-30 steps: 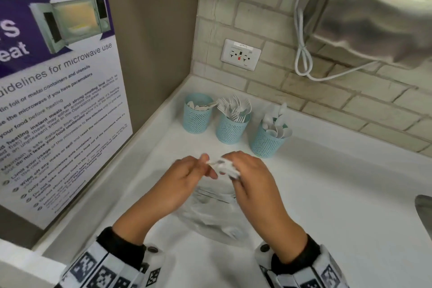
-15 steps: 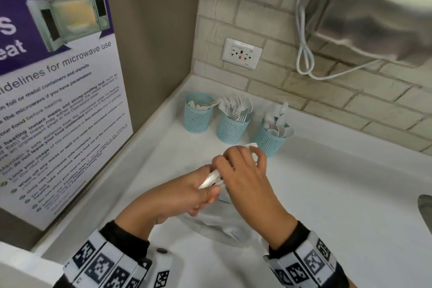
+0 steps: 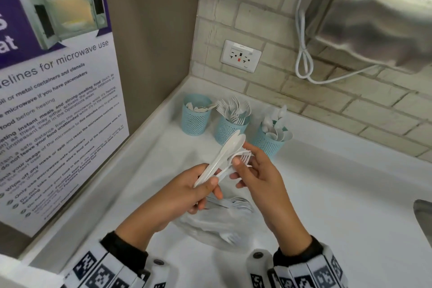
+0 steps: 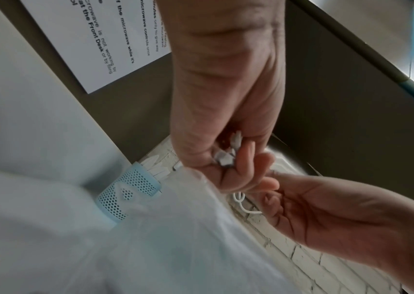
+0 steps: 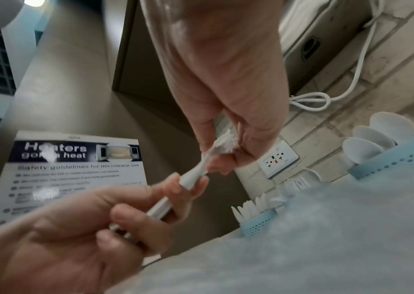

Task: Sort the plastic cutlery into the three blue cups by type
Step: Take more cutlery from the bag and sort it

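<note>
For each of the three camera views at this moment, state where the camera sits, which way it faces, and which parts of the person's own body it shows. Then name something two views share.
Head: worn on the head, looking forward and down at the counter corner; shows the left hand and right hand holding white cutlery, plus the three blue cups.
Left wrist: under the left forearm, looking up along the palm towards the poster; both hands show.
Right wrist: under the right forearm, looking up at the wall socket; both hands show.
Shared: poster, all three views.
</note>
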Demonstrator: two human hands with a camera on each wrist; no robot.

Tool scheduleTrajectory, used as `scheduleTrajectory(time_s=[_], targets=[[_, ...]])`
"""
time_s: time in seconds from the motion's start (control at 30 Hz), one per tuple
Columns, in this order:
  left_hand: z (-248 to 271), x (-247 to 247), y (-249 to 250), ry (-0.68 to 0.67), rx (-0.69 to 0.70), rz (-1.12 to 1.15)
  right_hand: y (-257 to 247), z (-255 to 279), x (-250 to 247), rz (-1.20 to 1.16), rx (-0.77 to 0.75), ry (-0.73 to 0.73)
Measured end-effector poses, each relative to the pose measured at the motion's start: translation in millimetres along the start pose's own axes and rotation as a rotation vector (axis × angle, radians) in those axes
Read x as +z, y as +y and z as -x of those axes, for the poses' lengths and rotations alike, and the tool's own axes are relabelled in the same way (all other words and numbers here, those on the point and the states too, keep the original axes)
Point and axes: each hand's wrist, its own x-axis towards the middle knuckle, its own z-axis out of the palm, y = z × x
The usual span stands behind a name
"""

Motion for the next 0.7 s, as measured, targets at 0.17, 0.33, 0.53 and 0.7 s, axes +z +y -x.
scheduleTrajectory(time_s=[0.17, 0.33, 0.53, 0.7], targets=[[-1, 3, 1, 0.078, 0.006, 0.042, 3, -6, -11, -0.127, -0.014, 0.14], [-3, 5, 0, 0.157, 0.034, 0.0, 3, -6, -9, -0.198, 0.057, 0.05], [-3, 5, 0, 0.164, 0.052, -0.006, 1, -8, -2, -0.199, 0.096, 0.018], [-3, 5, 1, 0.166, 0.046, 0.034, -2, -9, -1, -0.198, 0.118, -0.029]])
